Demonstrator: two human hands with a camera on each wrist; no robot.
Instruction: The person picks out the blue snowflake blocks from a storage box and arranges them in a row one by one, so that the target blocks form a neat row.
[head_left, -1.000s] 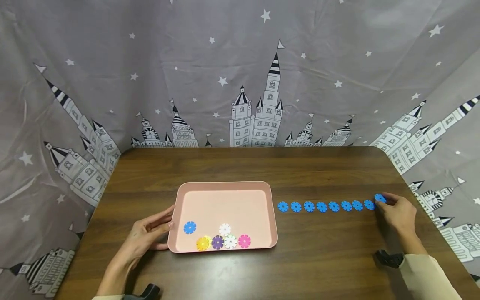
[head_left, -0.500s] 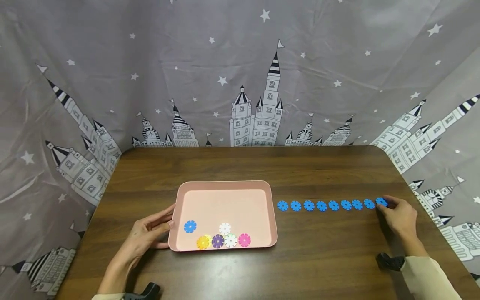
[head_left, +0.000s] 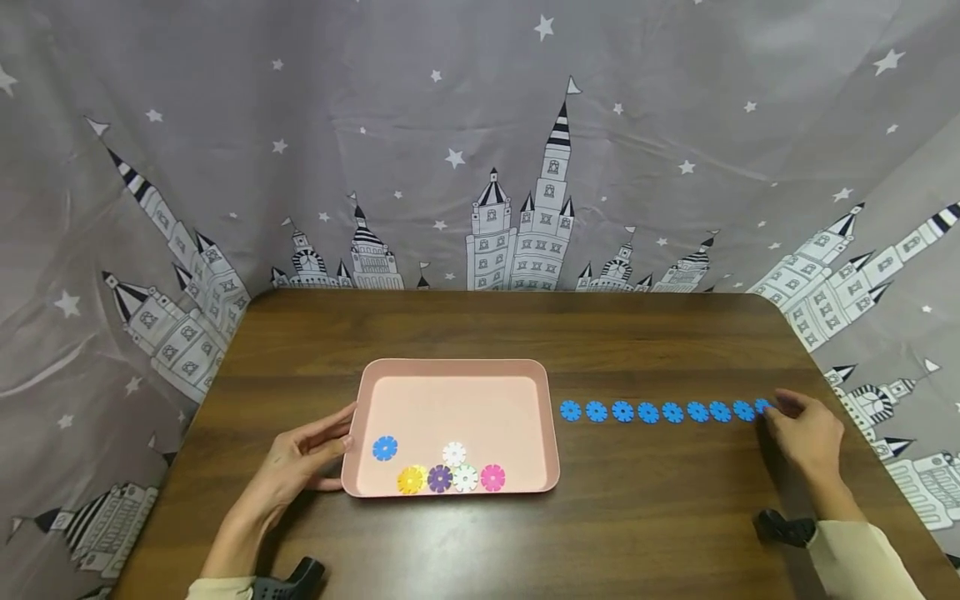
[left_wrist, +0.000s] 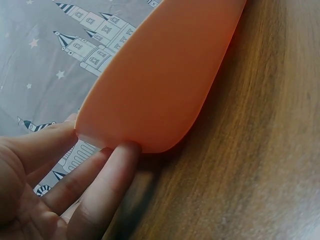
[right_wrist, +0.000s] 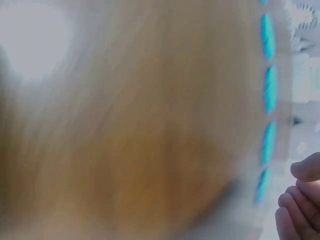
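A pink tray (head_left: pixel 457 367) lies on the table, and my left hand (head_left: pixel 303 458) grips its left edge. In the left wrist view, the thumb is at the tray's rim and the fingers are against its side and underside. Blue snowflake discs (head_left: pixel 648 412) form a straight row to the right of the tray. At the right end of that row is my right hand (head_left: pixel 808 433), its fingertips partly covering the last blue snowflake disc (head_left: pixel 761 406). The right wrist view shows a gap between the thumb and that disc, with nothing held.
Inside the tray are a blue disc (head_left: pixel 385 448), a yellow disc (head_left: pixel 410 480), a purple disc (head_left: pixel 439 478), a pink disc (head_left: pixel 492 477) and white discs (head_left: pixel 453 453). Behind the wooden table (head_left: pixel 480 325) hangs a grey castle-print curtain (head_left: pixel 480 100).
The right hand has lowered the last blue disc from slightly above the row into line at its right end, and the fingers have come away from it. My left hand stays on the tray.
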